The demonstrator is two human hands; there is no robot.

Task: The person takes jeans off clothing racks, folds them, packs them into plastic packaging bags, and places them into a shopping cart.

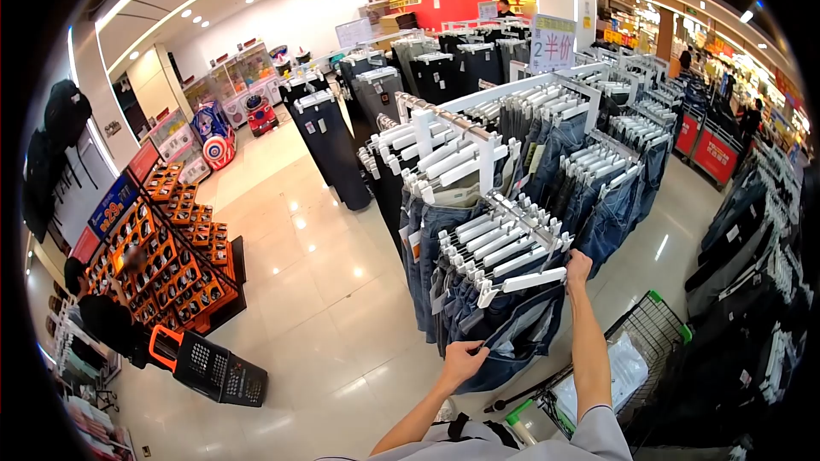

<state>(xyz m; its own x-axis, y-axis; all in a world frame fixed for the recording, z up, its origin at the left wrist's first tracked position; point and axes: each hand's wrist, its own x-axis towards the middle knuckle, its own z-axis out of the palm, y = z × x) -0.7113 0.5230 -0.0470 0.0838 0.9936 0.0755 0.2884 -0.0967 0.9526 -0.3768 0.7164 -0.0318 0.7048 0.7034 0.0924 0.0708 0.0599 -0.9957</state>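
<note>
A pair of blue jeans (521, 346) hangs at the front end of the rack from a white clip hanger (534, 280). My left hand (464, 362) is closed, its fingers pinching the jeans' edge at the lower left. At the hanger's right end, my right hand (579, 267) is closed around the clip end; its fingertips are partly hidden. Between my hands the jeans' waist gapes open. Behind this pair, several more jeans hang close together on white hangers (491, 235).
A shopping cart (653, 324) holding a clear plastic package (628, 367) stands at my right. Dark trousers (735, 239) hang on racks further right. Left, a person (107, 316) stands near a black basket (226, 371) and an orange display (171, 265). A sign (553, 43) tops the rack.
</note>
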